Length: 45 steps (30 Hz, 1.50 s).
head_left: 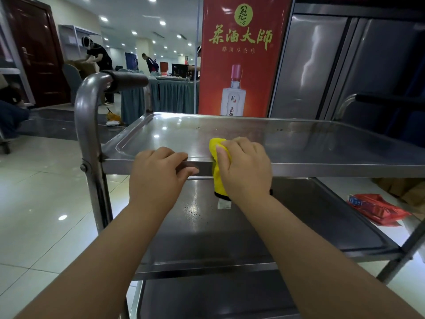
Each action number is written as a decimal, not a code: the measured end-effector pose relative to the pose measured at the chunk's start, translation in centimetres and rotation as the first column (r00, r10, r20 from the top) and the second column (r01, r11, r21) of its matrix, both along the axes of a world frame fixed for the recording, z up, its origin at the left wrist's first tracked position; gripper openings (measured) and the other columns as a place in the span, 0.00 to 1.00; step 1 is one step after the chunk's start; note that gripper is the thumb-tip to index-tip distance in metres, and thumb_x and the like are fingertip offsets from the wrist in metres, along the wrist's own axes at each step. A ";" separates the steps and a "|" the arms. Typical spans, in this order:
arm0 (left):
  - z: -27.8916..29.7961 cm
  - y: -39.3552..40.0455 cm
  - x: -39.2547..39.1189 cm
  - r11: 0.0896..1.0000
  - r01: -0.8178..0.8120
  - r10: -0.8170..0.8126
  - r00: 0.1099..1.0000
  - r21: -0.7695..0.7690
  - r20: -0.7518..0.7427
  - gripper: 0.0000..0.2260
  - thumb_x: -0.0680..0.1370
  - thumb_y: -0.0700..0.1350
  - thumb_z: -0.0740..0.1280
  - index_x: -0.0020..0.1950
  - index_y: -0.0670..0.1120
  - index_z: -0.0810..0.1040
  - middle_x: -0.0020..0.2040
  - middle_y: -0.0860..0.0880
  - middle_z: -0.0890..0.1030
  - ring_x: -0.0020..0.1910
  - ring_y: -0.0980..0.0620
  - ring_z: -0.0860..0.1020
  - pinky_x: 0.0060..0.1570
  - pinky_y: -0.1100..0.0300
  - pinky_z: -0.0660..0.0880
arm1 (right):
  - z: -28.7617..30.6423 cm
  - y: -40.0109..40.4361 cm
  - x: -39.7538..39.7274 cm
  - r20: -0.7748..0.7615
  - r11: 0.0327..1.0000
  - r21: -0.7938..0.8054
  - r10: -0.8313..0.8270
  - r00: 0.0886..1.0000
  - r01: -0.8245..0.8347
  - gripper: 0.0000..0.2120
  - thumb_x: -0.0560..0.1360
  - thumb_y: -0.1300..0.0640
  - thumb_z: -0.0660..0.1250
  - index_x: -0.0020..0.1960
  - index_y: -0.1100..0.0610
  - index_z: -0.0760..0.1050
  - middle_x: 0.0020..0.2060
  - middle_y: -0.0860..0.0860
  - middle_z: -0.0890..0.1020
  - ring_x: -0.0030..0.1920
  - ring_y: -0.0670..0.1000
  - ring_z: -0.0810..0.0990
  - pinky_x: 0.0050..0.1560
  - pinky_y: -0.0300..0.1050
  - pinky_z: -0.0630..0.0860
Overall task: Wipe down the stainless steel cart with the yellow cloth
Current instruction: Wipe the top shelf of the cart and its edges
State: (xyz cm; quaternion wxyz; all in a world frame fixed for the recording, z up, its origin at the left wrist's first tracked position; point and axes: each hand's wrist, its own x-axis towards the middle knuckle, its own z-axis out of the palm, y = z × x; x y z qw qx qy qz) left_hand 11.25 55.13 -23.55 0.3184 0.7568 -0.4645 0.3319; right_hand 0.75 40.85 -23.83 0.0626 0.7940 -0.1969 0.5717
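Right hand [246, 168] presses cloth [217, 157] on cart [299, 166]

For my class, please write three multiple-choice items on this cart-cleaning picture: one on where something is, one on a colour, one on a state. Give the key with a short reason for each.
1. Where is the yellow cloth?
A. on the floor
B. draped over the near edge of the cart's top shelf
C. hung on the cart handle

2. What colour is the packet on the floor by the cart?
A. red
B. green
C. white

3. What is the left hand doing?
A. hanging free
B. holding a bottle
C. gripping the shelf's near edge

Key: 1 B, the right hand presses it over that edge; 2 A, it is plainly red; 3 C, its fingers and thumb curl around the rim.
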 end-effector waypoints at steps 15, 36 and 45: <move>0.8 2.3 0.6 0.997 -0.049 0.048 0.999 -0.056 -0.004 0.16 0.70 0.53 0.73 0.51 0.44 0.84 0.44 0.45 0.83 0.43 0.45 0.79 0.41 0.61 0.66 | 0.4 -4.6 -5.0 -0.029 0.988 0.096 -0.121 0.992 0.123 0.20 0.77 0.48 0.55 0.45 0.59 0.80 0.43 0.57 0.80 0.41 0.61 0.76 0.44 0.49 0.66; 0.5 5.2 1.8 0.998 -0.065 0.065 0.997 0.000 -0.052 0.12 0.71 0.45 0.74 0.52 0.43 0.83 0.46 0.44 0.83 0.46 0.42 0.79 0.49 0.49 0.74 | 0.7 -1.5 -3.4 -0.168 0.993 0.110 0.053 0.984 -0.035 0.23 0.79 0.44 0.52 0.55 0.57 0.79 0.50 0.56 0.80 0.47 0.60 0.76 0.48 0.51 0.72; 0.0 5.0 1.5 0.999 -0.041 0.042 0.997 0.007 -0.062 0.08 0.73 0.37 0.71 0.51 0.41 0.82 0.47 0.44 0.83 0.48 0.40 0.79 0.61 0.43 0.67 | 1.3 5.1 1.3 -0.290 0.984 0.177 0.073 0.954 -0.022 0.27 0.77 0.44 0.45 0.58 0.56 0.77 0.55 0.56 0.77 0.51 0.61 0.72 0.52 0.53 0.69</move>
